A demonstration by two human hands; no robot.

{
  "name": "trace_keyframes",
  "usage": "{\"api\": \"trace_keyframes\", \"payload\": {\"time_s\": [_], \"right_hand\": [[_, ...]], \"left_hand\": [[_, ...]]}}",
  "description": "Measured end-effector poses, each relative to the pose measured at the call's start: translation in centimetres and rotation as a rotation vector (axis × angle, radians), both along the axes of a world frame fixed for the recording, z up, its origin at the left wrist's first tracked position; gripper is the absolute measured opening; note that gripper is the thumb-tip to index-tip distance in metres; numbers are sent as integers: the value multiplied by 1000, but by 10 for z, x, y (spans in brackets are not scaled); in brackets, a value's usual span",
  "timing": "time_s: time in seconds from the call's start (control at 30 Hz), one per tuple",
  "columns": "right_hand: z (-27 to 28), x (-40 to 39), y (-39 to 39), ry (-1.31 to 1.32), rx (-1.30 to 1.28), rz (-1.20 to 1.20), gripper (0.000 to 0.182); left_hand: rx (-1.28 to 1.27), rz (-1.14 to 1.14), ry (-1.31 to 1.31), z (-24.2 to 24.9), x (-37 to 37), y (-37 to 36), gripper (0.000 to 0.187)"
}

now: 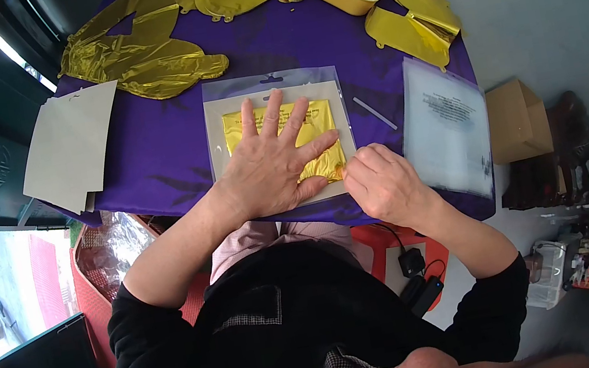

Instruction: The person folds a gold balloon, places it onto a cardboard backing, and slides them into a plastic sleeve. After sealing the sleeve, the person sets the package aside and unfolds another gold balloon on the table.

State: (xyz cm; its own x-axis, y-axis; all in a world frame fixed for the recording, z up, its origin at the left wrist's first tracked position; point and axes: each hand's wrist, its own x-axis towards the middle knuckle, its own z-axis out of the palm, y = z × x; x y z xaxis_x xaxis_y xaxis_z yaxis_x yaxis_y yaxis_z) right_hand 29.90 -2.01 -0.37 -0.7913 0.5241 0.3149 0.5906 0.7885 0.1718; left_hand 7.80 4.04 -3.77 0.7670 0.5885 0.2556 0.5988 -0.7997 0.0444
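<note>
A clear plastic bag (212,95) lies near the table's front edge, with a beige card (215,119) and a folded gold foil balloon (323,121) inside it. My left hand (267,161) rests flat across the balloon, fingers spread, covering much of it. At the bag's lower right corner, my right hand (385,183) is closed with its fingertips pinched together. What sits between those fingertips is too small and hidden to make out. A thin white straw (374,113) lies on the cloth to the right of the bag.
Flat gold foil balloons (170,68) spread over the far part of the purple cloth (270,40). A yellow tub (342,0) holds something white. Beige cards (70,144) stack at left, and printed clear bags (445,131) at right. A cardboard box (513,118) stands beyond the right edge.
</note>
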Motion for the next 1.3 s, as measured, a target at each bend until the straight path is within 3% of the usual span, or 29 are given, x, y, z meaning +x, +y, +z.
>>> {"api": "trace_keyframes", "payload": {"time_s": [0.23,0.33,0.57,0.73,0.93,0.97,1.07,1.1,1.17,1.2,1.23,1.3], "right_hand": [[9,23,-5,143,-115,-5,20],[13,26,-10,282,-146,-181,32],[-8,5,-19,268,-180,-183,38],[-3,7,-33,463,-148,-131,18],[-34,-9,-96,656,-747,99,21],[-43,-10,-103,669,-737,78,21],[-61,-16,-122,893,-1275,-178,25],[-68,-18,-125,905,-1266,-189,25],[-81,-23,-126,1275,-1551,-98,57],[-88,-27,-125,1334,-1544,-58,68],[-97,-31,-126,1335,-1540,-58,68],[-103,-43,-127,1808,-1598,77,56]], "left_hand": [[-6,-2,5,0,0,0,60],[1,-3,27,1,0,0,60],[20,-13,-24,-2,0,0,62],[-13,-6,40,2,-1,-1,61],[24,-27,39,0,-1,-6,63],[36,-26,55,0,-1,-10,63],[42,-30,24,0,-1,-32,62],[36,-32,37,0,0,-40,64],[29,-30,39,1,3,-56,63],[19,-14,40,2,5,-64,62],[2,-12,25,1,7,-70,63],[-8,2,13,1,11,-82,64]]}}
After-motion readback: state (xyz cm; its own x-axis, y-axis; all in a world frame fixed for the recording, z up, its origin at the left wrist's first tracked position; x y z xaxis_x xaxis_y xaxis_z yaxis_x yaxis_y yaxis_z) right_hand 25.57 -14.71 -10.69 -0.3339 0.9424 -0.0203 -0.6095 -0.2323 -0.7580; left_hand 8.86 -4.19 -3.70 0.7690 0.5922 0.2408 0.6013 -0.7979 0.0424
